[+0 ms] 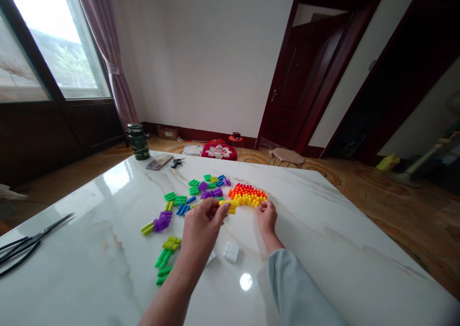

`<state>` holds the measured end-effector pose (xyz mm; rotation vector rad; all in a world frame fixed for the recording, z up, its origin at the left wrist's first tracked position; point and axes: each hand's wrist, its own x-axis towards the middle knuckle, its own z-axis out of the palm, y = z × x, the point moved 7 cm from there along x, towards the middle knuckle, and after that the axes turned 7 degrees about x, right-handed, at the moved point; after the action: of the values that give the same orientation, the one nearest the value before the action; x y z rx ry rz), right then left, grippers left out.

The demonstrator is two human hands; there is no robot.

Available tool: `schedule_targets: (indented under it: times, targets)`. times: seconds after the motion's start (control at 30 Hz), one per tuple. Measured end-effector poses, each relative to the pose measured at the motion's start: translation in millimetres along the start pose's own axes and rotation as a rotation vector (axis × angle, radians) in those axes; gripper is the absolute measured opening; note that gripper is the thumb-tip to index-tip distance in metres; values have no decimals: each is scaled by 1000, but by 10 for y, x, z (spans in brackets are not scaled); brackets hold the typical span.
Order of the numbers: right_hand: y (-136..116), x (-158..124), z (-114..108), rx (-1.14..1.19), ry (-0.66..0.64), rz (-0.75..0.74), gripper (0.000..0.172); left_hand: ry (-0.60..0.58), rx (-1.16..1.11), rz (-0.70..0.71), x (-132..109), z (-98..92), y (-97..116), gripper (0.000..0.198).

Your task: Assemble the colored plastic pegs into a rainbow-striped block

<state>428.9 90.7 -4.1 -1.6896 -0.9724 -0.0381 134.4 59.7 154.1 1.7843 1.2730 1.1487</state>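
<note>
My left hand [204,219] pinches a few yellow capsule-shaped plastic pieces [228,205] between thumb and fingers, just above the table. Beside it, red, orange and yellow pieces [247,193] stand upright in close rows, red at the back and yellow in front. At the right end of the yellow row, my right hand [267,216] has its fingertips closed on a yellow piece, mostly hidden by the fingers. Small bundles of green pieces [180,200], purple pieces [163,221] and blue pieces [183,209] lie to the left. White pieces [231,252] lie nearer to me.
Black-handled scissors [30,243] lie at the table's left. A dark green flask [138,141], a phone [159,162] and keys [177,163] are at the far left corner of the marble-patterned table [323,230]. A stool [286,157] stands beyond the far edge.
</note>
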Motion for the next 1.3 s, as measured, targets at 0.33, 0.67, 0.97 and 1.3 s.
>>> schedule_targets:
  times: [0.33,0.67,0.97,1.3]
  targets:
    - [-104,-138,89,57,-159,-132,23,-7,9,2,-17,16,-18,33]
    - [-150,-153,137,36,-247,-130,29,-40,74,-7,-12,30,-14,33]
    - [-186,-218,120,62,-372,-122,32,-213,538,70,-36,194,-9,16]
    - [-410,-716,-178,332,-483,21,26,-444,713,110,-198,546,-160,16]
